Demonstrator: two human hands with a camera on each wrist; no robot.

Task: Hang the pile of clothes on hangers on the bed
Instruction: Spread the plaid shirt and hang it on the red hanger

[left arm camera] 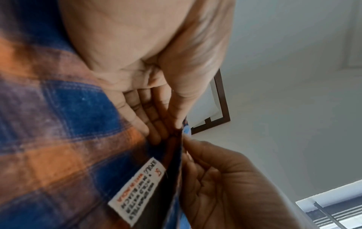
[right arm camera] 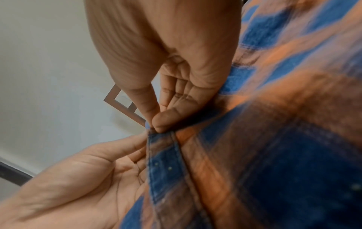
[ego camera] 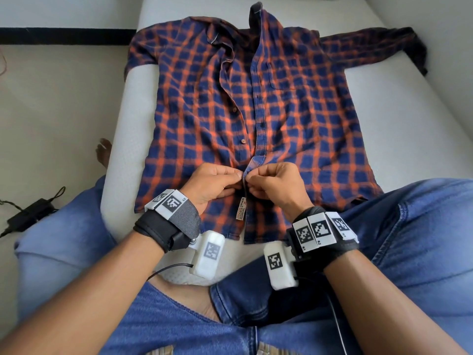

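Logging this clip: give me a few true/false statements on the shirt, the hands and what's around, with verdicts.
1. Both hands pinch the shirt front. True: left hand and right hand meet at the placket.
2. The shirt hangs on a hanger. False: it lies flat on the bed; no hanger shows.
3. The shirt is plain white. False: orange and blue checks.
4. A label shows near the hem. True.

Soft, even daylight, faint shadows; head view sharp with curved edges, both wrist views blurred close up.
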